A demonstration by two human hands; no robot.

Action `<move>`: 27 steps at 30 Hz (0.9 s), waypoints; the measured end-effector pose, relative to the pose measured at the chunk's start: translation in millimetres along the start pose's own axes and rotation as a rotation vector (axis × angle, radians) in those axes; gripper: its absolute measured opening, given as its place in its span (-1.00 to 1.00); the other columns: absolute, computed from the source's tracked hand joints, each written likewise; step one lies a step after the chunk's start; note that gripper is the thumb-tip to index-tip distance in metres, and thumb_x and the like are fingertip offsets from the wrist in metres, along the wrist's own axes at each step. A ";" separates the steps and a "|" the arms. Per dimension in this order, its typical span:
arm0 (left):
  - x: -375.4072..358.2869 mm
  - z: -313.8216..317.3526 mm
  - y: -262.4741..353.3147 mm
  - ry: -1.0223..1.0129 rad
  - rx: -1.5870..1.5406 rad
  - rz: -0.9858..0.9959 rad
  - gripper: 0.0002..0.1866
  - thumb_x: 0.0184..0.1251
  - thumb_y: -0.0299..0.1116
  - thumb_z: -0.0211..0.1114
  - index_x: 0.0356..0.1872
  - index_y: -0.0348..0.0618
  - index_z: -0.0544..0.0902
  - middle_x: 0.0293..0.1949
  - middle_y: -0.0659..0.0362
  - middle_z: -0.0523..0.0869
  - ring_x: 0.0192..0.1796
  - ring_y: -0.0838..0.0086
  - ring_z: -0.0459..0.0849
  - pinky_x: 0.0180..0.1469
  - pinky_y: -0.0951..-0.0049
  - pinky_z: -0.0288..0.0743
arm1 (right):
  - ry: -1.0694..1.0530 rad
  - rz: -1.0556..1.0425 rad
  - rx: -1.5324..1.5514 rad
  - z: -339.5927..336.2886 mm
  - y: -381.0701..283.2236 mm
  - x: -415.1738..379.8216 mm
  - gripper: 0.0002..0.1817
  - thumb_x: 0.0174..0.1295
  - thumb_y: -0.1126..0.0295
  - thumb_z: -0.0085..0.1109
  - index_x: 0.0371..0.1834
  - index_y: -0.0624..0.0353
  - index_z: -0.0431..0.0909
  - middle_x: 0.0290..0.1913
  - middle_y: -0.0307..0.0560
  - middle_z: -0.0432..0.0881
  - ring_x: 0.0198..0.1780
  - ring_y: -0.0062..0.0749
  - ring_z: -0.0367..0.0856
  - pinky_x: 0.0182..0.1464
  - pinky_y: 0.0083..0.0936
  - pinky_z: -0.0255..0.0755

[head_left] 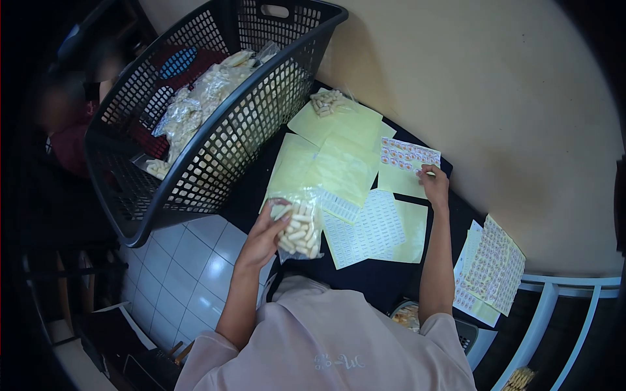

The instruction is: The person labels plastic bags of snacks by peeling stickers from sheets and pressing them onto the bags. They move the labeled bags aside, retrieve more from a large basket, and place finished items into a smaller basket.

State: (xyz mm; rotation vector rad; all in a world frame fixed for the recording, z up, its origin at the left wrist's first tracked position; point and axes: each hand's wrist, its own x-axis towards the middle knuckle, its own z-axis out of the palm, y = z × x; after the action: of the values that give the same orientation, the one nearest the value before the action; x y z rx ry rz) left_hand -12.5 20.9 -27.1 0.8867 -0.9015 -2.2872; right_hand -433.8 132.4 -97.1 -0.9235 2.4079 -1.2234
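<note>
My left hand (262, 236) is closed around the edge of a clear plastic bag (301, 228) filled with short, pale, stick-shaped pieces. The bag is held up over the near left side of the dark table. My right hand (435, 185) has its fingertips pinched together at a sticker sheet (403, 179). Rows of small round red-and-white stickers fill the upper part of this sheet, and its lower part is bare yellow backing. Whatever lies between the right fingertips is too small to make out.
Yellow backing sheets (339, 163) and printed label sheets (373, 225) overlap on the dark table. Another filled bag (327, 103) lies at the back. A large basket (215, 133) of bags stands left. More sticker sheets (499, 264) lie right, near a white railing (548, 313).
</note>
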 end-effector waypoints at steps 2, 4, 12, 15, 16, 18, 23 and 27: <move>8.0 3.7 6.1 0.004 0.172 0.123 -0.71 0.42 -0.49 0.10 0.13 -0.15 0.38 -0.04 0.09 0.60 0.01 0.47 0.59 0.05 0.50 0.46 | 0.054 -0.092 -0.018 2.3 -12.2 -9.4 -0.86 0.14 0.52 0.27 -0.26 0.34 0.58 -0.22 -0.04 0.70 -0.20 -0.43 0.68 -0.18 -0.52 0.54; 15.6 12.0 6.8 0.023 0.222 0.276 -0.74 0.44 -0.44 0.13 0.09 -0.18 0.41 -0.13 0.12 0.64 -0.11 0.57 0.61 -0.08 0.58 0.48 | 0.095 -0.189 -0.026 6.7 -40.4 -25.5 -0.88 0.13 0.55 0.25 -0.29 0.34 0.56 -0.25 -0.04 0.69 -0.19 -0.41 0.69 -0.15 -0.50 0.54; 12.7 27.5 15.8 -0.050 0.441 0.378 -0.75 0.48 -0.42 0.08 0.09 -0.29 0.48 -0.12 0.16 0.64 -0.09 0.63 0.58 -0.02 0.58 0.47 | -0.416 -0.401 0.498 35.2 -198.9 -126.6 -0.92 0.12 0.64 0.24 -0.35 0.32 0.54 -0.20 -0.11 0.54 -0.22 -0.51 0.58 -0.31 -0.63 0.50; 8.3 31.4 18.2 -0.062 0.429 0.350 -0.74 0.52 -0.38 0.03 0.07 -0.30 0.49 -0.12 0.16 0.64 -0.07 0.63 0.57 -0.02 0.58 0.47 | -0.534 -0.421 0.476 47.9 -220.7 -140.4 -0.89 0.10 0.57 0.29 -0.35 0.33 0.55 -0.21 -0.09 0.51 -0.26 -0.47 0.58 -0.33 -0.61 0.48; 7.9 32.1 17.0 -0.031 0.395 0.371 -0.74 0.53 -0.36 0.00 0.06 -0.31 0.49 -0.13 0.16 0.64 -0.08 0.62 0.58 -0.02 0.58 0.47 | -0.538 -0.421 0.477 51.1 -224.7 -143.7 -0.89 0.10 0.57 0.29 -0.35 0.33 0.55 -0.21 -0.09 0.51 -0.26 -0.47 0.58 -0.33 -0.61 0.48; 6.9 32.2 17.7 0.010 0.361 0.400 -0.73 0.54 -0.34 -0.02 0.06 -0.31 0.50 -0.14 0.15 0.64 -0.09 0.62 0.58 -0.02 0.59 0.47 | -0.531 -0.478 0.358 56.9 -232.6 -147.4 -0.90 0.11 0.57 0.28 -0.36 0.34 0.55 -0.21 -0.09 0.49 -0.27 -0.44 0.58 -0.35 -0.58 0.47; 1.8 28.3 19.4 0.046 0.352 0.456 -0.72 0.55 -0.33 -0.03 0.03 -0.32 0.51 -0.16 0.14 0.64 -0.12 0.62 0.58 -0.04 0.59 0.48 | -0.586 -0.476 0.292 65.6 -242.2 -153.6 -0.91 0.10 0.57 0.26 -0.37 0.35 0.55 -0.17 -0.05 0.42 -0.26 -0.36 0.58 -0.33 -0.49 0.49; -1.1 25.2 19.7 0.075 0.378 0.463 -0.72 0.55 -0.33 -0.03 0.02 -0.33 0.51 -0.16 0.14 0.64 -0.12 0.63 0.58 -0.06 0.59 0.48 | -0.599 -0.508 0.251 70.0 -243.9 -155.5 -0.89 0.09 0.56 0.28 -0.39 0.35 0.54 -0.16 -0.03 0.40 -0.27 -0.29 0.57 -0.31 -0.44 0.51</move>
State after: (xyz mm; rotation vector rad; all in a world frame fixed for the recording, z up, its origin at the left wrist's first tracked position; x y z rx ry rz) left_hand -25.7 18.8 2.0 0.8038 -1.3715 -1.7084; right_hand -180.0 85.1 50.9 -1.5998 1.5663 -1.1441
